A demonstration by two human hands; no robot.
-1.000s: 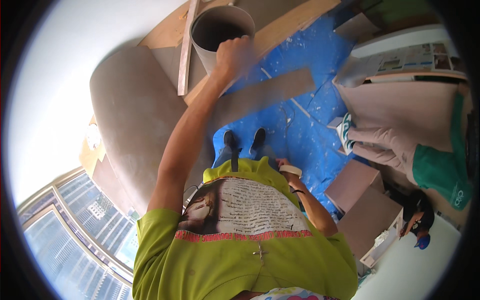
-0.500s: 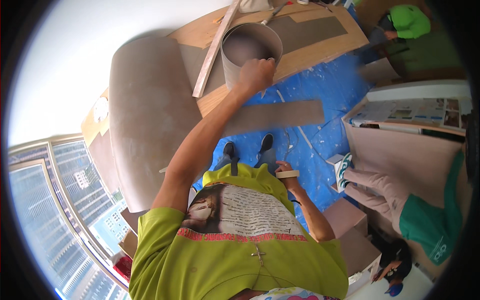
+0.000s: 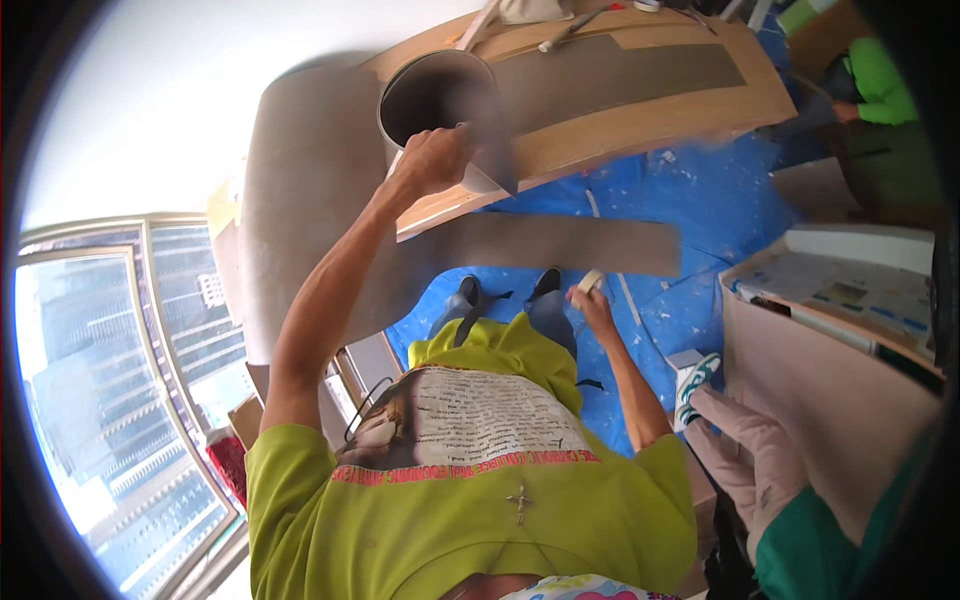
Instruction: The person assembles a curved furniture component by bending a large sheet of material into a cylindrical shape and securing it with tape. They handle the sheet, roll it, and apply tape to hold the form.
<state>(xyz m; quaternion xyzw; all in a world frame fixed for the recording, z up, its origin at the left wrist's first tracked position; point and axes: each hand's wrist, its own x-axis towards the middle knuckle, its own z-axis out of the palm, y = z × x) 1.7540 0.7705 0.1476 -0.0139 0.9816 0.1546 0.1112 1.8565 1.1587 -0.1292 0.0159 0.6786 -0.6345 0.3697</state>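
On the plywood table, a grey-brown flexible sheet is curled into an upright roll (image 3: 470, 85). My left hand (image 3: 435, 160) is closed on its near edge, where a pointed corner hangs down; that edge is blurred. A wide sheet of the same colour (image 3: 310, 190) curves down at the left. From it a long strip (image 3: 580, 243) reaches to the right, in front of the table. Low on the right, in front of my body, my right hand (image 3: 590, 300) grips a cream roll of tape (image 3: 592, 281), held apart from the curled sheet.
Behind the roll, the plywood table (image 3: 560, 150) carries a flat dark sheet (image 3: 640, 80) and a brush-like tool (image 3: 575, 30). Blue plastic sheeting (image 3: 640, 310) covers the floor. A person in green and pink (image 3: 760, 440) is at right; another (image 3: 880, 85) works far right. Windows (image 3: 90, 380) stand left.
My left hand and the curled roll have shifted left, now covering most of the wooden batten. My right hand has moved forward, with the tape turned from edge-on to show its ring.
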